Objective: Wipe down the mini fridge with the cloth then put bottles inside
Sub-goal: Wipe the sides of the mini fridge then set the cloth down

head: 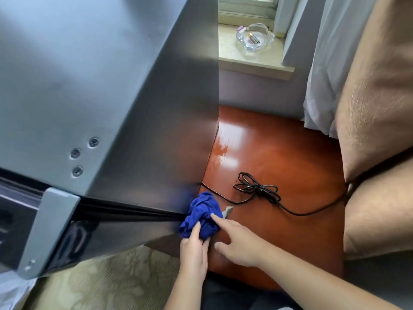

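Note:
The grey mini fridge (107, 90) fills the left of the head view, seen from above, with its door seam running along the lower left. A crumpled blue cloth (202, 214) is pressed against the fridge's lower right corner, at the door seam. My left hand (194, 251) grips the cloth from below. My right hand (237, 240) lies beside it, index finger stretched onto the cloth. No bottles are in view.
The fridge stands on a glossy red-brown wooden surface (279, 148), where a bundled black power cord (257, 189) lies. A tan cushioned chair (377, 121) is at the right. A glass ashtray (254, 36) sits on the windowsill. Patterned carpet (107, 285) lies below.

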Motion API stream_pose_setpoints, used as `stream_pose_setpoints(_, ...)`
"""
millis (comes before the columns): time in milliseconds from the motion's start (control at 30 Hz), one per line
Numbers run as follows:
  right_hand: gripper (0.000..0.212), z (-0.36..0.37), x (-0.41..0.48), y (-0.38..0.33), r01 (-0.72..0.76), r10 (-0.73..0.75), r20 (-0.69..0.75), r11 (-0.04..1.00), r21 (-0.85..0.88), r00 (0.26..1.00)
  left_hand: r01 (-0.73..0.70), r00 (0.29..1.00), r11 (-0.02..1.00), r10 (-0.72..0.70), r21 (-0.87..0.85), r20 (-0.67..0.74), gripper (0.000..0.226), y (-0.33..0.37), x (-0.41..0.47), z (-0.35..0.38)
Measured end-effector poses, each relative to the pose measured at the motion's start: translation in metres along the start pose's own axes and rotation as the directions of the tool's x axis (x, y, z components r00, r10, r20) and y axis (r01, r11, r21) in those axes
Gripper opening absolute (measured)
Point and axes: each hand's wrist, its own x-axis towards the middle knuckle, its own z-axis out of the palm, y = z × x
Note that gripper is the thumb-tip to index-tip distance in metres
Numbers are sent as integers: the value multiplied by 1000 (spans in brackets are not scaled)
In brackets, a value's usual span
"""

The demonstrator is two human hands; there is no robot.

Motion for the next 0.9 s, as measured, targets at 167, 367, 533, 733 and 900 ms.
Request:
stream_pose_setpoints(167,77,-11,-4,8,-118,118,-82,993,2,990,55,998,995,-52,-84,33,33,-4,11,-7)
stream_pose_setpoints(367,82,-25,-13,-14,23,-1,-212,994,103,977,-34,989,995,47,-96,143,39,27,-41,-13)
stream_pose_setpoints(533,67,-18,-27,-38,232,-140,-276,912,339,951,-233,928,971,208,45,309,52,65,-99,-21)
stream_pose_setpoints(733,44,-7,-58,-56,344,-141,-370,747,569,918,-416,851,875,277,250,446,48,96,-129,-34)
stream_pose_setpoints(900,44,21,-69,-50,297,-4,-345,515,804,939,-522,803,705,217,481,555,31,114,-130,-48)
